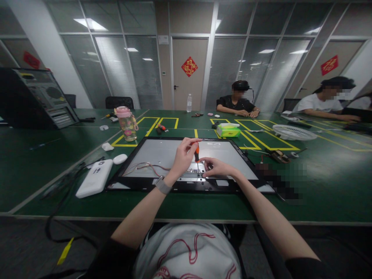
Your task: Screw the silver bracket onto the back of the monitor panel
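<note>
My left hand (184, 157), with a watch on its wrist, is closed around the handle of an orange-and-black screwdriver (197, 153). The screwdriver stands upright, its shaft pointing down to a metal plate (192, 169) near the front edge of a flat display panel (157, 151). My right hand (216, 167) rests on the panel just right of the shaft. Its thumb and index finger are apart, the index fingertip close to the shaft and the thumb by the plate. What lies under the screwdriver tip is too small to make out. Thin wires (148, 166) run left from the plate.
Left of the panel lie a white power bank (95, 179) and a white mouse-like object (120, 159). A pink-lidded bottle (126, 124) and a green tissue pack (228, 130) stand behind it. A computer case (43, 97) is far left. Two co-workers (238, 102) sit opposite.
</note>
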Tool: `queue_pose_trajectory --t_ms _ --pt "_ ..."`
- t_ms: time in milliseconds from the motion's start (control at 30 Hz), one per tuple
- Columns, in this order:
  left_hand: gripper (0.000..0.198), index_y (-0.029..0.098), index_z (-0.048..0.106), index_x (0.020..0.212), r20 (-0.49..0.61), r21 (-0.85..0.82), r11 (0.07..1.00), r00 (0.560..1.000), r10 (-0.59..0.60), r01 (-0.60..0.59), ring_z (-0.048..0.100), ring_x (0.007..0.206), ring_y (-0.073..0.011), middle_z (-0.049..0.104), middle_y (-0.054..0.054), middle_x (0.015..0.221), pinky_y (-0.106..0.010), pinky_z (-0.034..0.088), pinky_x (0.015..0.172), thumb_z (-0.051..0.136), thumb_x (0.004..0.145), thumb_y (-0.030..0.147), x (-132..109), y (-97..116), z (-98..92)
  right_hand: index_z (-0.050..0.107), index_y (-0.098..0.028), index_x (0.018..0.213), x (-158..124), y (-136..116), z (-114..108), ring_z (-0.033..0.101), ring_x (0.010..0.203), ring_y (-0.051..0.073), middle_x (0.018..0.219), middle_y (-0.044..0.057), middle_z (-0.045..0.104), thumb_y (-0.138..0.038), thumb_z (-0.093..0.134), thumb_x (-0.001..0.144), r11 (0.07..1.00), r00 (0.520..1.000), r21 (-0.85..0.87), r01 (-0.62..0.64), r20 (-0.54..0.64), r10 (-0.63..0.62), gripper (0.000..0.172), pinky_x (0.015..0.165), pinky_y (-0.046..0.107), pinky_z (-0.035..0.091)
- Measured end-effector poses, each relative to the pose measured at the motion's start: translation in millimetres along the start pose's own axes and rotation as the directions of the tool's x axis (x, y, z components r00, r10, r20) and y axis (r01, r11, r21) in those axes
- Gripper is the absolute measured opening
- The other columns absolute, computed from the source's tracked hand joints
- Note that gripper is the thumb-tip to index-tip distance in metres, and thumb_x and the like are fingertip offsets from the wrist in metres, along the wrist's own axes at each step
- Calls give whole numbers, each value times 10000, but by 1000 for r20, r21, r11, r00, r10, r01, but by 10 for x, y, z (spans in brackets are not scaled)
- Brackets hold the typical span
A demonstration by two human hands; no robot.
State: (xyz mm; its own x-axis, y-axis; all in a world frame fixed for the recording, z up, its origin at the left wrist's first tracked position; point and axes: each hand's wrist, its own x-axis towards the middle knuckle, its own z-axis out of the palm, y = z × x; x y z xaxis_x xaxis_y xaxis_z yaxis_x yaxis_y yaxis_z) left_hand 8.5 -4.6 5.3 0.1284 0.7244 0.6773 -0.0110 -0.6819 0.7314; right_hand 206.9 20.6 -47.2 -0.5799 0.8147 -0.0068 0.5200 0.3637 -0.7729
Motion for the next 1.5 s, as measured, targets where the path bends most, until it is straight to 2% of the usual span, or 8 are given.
queue_pose_trajectory --t_ms 100,267,433,633,800,1000,1300,1500 --pt "280 176 693 966 11 -37 999 1000 14 -13 609 837 -155 636 -54 850 -277 498 757 450 954 314 -7 -4 7 536 -145 1262 2 9 0 519 688 141 717 -43 550 -425 796 636 1000 1000 6 7 -2 -7 733 676 276 399" --pt "172 181 704 886 -41 5 1000 999 3 -3 598 857 -152 621 -59 933 -250 495 713 622 859 329 0 -1 11 538 -144 1264 -4 2 -4 516 693 140 718 -43 544 -417 792 642 1000 1000 0 4 -5 -4 726 680 275 400" --pt "273 153 684 962 4 -122 991 999 -49 49 619 813 -155 648 -51 818 -295 506 777 476 941 329 13 -20 2 529 -135 1278 1 14 -1 517 690 140 725 -40 550 -425 792 637 1000 1000 -3 -6 0 6 752 667 275 391" --pt "193 188 711 899 -2 -20 1000 1000 -3 3 603 823 -145 637 -58 927 -241 496 690 601 871 343 0 20 18 541 -156 1261 2 18 -3 519 682 145 700 -43 553 -432 792 636 1000 1000 -3 0 -7 0 728 650 276 399" --pt "292 162 674 1046 39 -166 983 997 -70 75 639 803 -157 675 -63 865 -283 520 750 479 939 352 -6 -25 30 530 -160 1276 -12 -5 -9 525 696 147 716 -41 556 -449 788 637 1000 1000 13 -3 7 3 748 677 281 399" --pt "319 154 670 1111 119 -309 943 989 -87 121 664 852 -175 705 -108 1013 -328 530 807 496 925 346 3 -52 27 528 -138 1256 -19 -30 -7 504 693 144 715 -40 542 -425 790 642 1000 1000 7 -7 6 7 726 672 279 380" --pt "184 176 724 946 22 -130 990 999 -47 49 613 766 -129 666 -53 922 -251 500 691 675 810 289 -13 -21 52 537 -148 1228 -27 -38 -7 507 692 148 714 -40 537 -430 779 650 1000 1000 11 -10 1 10 687 658 271 377" --pt "246 174 729 952 -5 -65 998 1000 15 -15 604 905 -153 662 -65 938 -276 477 826 503 920 267 -4 -9 24 532 -126 1239 -11 -1 0 500 690 141 716 -42 533 -410 784 642 1000 1000 14 -7 1 7 707 669 269 378"
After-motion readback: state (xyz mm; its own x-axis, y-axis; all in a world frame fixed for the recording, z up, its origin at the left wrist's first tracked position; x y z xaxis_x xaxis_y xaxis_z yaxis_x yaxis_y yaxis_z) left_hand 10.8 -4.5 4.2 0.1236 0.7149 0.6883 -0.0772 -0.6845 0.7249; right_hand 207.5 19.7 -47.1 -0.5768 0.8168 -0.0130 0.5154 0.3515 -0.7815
